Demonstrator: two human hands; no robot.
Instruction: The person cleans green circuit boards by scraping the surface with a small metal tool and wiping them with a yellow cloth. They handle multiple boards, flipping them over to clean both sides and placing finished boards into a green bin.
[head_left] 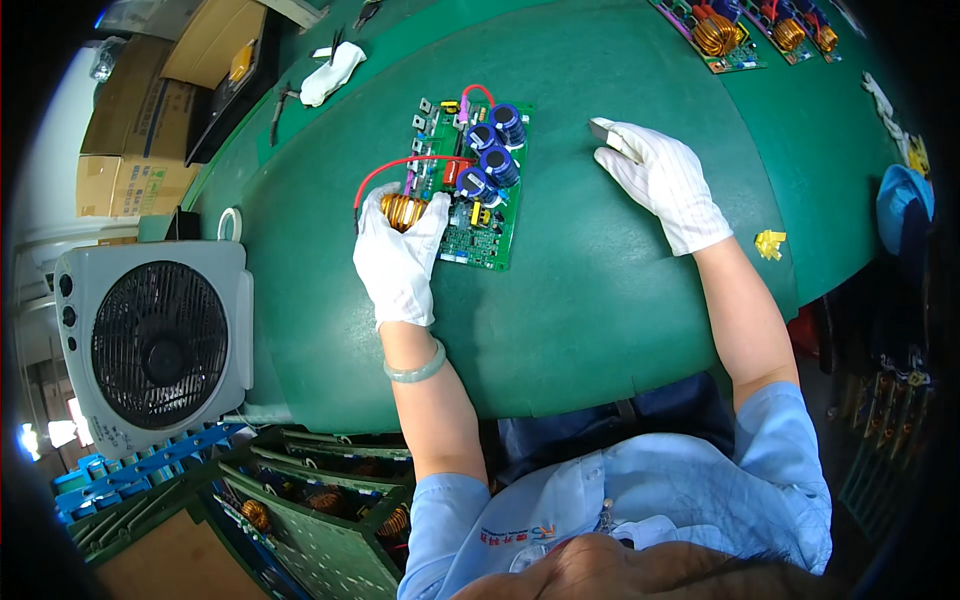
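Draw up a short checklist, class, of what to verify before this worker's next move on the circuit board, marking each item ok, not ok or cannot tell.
1. Left hand steadies the circuit board at its copper coil: ok.
2. Board lies flat on the green table: ok.
3. Right hand holds the small grey part: cannot tell, it may only touch it.
4. Red wire clear of the left hand: not ok, it loops beside the fingers.
5. Both hands gloved: ok.
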